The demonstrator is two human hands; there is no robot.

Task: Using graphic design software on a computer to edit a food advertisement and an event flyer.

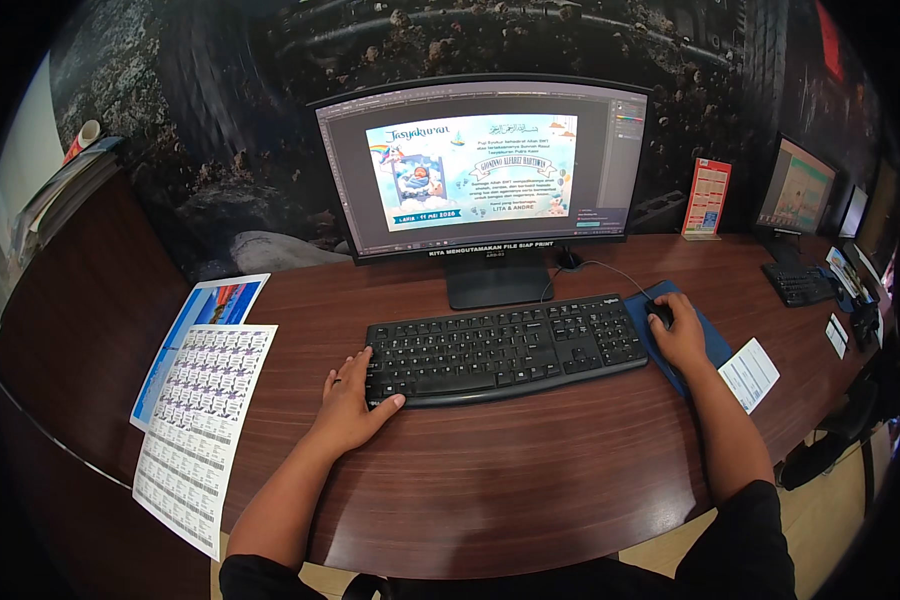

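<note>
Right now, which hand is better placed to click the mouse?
Probably the right hand, since it rests over the black mouse; the left hand is at the left end of the black keyboard.

The head view looks from above the near side of the keyboard [505,352], facing forward and down over the desk [500,480]. It sits close to the keyboard, farther from the monitor [480,175] beyond it, and its wide fisheye covers the desk around it.
</note>
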